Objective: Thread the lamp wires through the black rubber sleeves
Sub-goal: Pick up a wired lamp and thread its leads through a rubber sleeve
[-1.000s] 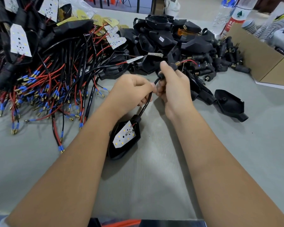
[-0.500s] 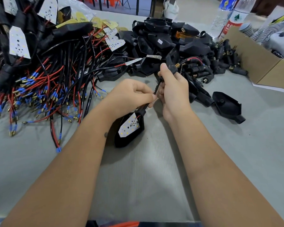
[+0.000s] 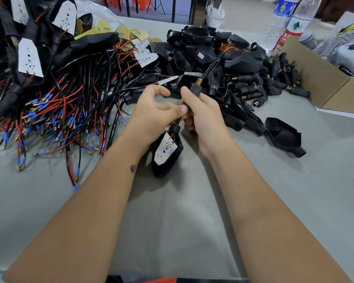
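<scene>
Compared with half a second earlier, the black rubber sleeve (image 3: 195, 89) is now seen farther along the lamp wires (image 3: 213, 64), with its brass spring end exposed above the right hand (image 3: 202, 115), and the lamp housing (image 3: 168, 154) with its white LED board is lifted closer to the hands. The sleeve is gripped by the right hand's curled fingers and thumb. The wire just below it is pinched between the left hand's (image 3: 153, 113) thumb and curled fingers, while the index finger is raised. The housing hangs from the wire, its lower tip near the grey surface (image 3: 172, 221). Behind the left hand a tangle of red and black wired lamps (image 3: 55, 111) is heaped; behind the right hand a pile of black housings and sleeves (image 3: 233, 64) is spread. A cardboard box (image 3: 319, 78) and water bottles (image 3: 290, 23) are placed at far right.
</scene>
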The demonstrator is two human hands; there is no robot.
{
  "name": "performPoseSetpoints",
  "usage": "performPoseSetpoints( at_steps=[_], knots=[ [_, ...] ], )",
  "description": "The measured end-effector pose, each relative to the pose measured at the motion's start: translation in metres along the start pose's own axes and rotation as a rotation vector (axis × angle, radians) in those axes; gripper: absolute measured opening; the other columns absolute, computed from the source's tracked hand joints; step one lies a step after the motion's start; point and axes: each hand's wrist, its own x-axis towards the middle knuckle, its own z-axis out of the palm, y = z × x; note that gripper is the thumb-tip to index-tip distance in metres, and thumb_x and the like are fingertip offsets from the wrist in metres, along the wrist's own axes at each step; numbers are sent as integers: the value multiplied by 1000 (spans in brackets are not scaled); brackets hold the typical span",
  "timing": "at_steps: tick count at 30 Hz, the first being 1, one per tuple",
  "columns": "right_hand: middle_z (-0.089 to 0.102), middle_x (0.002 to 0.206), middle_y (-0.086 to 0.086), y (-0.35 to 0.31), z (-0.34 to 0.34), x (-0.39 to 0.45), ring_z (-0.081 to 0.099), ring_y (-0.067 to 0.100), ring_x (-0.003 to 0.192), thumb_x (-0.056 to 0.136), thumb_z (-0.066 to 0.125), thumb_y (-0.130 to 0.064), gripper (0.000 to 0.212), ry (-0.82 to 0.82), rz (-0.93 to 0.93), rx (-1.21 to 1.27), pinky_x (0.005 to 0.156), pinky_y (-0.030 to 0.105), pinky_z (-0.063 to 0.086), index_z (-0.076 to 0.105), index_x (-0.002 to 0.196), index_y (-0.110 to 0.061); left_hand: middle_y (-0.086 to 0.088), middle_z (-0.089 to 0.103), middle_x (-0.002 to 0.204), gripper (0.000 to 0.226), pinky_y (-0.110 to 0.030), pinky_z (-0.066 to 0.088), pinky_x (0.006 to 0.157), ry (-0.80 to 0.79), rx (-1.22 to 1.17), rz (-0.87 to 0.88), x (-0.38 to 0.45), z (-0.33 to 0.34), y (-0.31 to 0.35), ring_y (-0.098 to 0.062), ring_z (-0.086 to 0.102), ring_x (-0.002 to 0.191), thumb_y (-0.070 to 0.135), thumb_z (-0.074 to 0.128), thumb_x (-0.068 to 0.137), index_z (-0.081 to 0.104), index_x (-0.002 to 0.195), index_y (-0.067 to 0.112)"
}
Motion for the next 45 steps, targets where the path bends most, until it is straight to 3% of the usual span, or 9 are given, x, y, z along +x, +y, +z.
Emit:
performPoseSetpoints(
  at_steps=[5, 10, 14, 19, 28, 36, 39, 42, 45],
  knots=[
    [49, 54, -11, 0, 0, -2, 39, 2, 44, 98, 59, -24, 32, -43, -9, -8, 42, 13, 30, 63, 67, -24, 2, 64, 71, 9, -31, 49, 59, 24, -171, -88, 5, 2, 4, -14, 61, 70, 16, 51, 93, 58, 99, 17],
    [69, 63, -11, 1, 2, -5, 60, -5, 54, 97, 57, -10, 16, -281, -29, -201, 53, 6, 43, 71, 90, -11, 0, 70, 93, 38, -26, 54, 69, 72, -187, -142, 11, 1, 1, -12, 65, 82, 34, 33, 104, 67, 100, 20],
    [73, 97, 18, 4, 6, -7, 66, 18, 89, 94, 62, -9, 20, -341, -9, -324, 90, 37, 50, 70, 101, 7, -2, 72, 96, 40, -27, 52, 85, 14, -279, -13, 11, -4, 2, -14, 65, 92, 35, 33, 104, 69, 99, 18],
    [54, 53, -13, 0, 4, -8, 44, -2, 47, 97, 60, -15, 28, -400, -3, -346, 52, 12, 35, 62, 69, -11, 2, 73, 80, 35, -25, 55, 74, 162, -425, 58, 11, -12, 7, -12, 67, 81, 18, 36, 105, 63, 83, 14],
    [60, 60, -11, -9, -3, -7, 49, -1, 55, 96, 62, -24, 30, -421, 2, -438, 59, 11, 39, 64, 68, -15, 5, 71, 80, 32, -31, 55, 69, 351, -639, 41, 13, -22, 6, -13, 68, 75, 26, 33, 106, 57, 87, 18],
    [61, 67, 2, -6, -13, -5, 49, 5, 56, 94, 63, -36, 28, -221, -113, -626, 61, 24, 40, 67, 79, -12, 1, 59, 90, 6, -25, 53, 65, 626, -283, 58, 11, -19, 8, -9, 62, 69, 26, 47, 101, 48, 104, 21],
    [57, 63, 6, -5, -17, -3, 50, 13, 58, 93, 64, -36, 31, -141, -126, -628, 63, 31, 39, 62, 73, -13, -2, 46, 93, 25, -16, 44, 74, 762, 174, 350, 5, -24, 9, 2, 49, 75, 11, 52, 90, 44, 113, 7],
    [51, 59, 2, -4, -18, -2, 47, 15, 56, 90, 66, -37, 32, -147, -126, -685, 61, 33, 38, 57, 65, -20, -14, 50, 113, 40, -21, 32, 97, 583, 793, 660, 0, -18, 9, -17, 48, 107, -1, 55, 74, 56, 114, 2],
    [47, 54, -4, -3, -18, 0, 44, 13, 52, 88, 67, -29, 30, -158, -130, -736, 57, 32, 36, 56, 61, -21, -4, 58, 122, 46, -45, 9, 118, 232, 1031, 673, -4, -7, 6, -25, 46, 126, 8, 59, 75, 61, 120, 12]
  ],
)
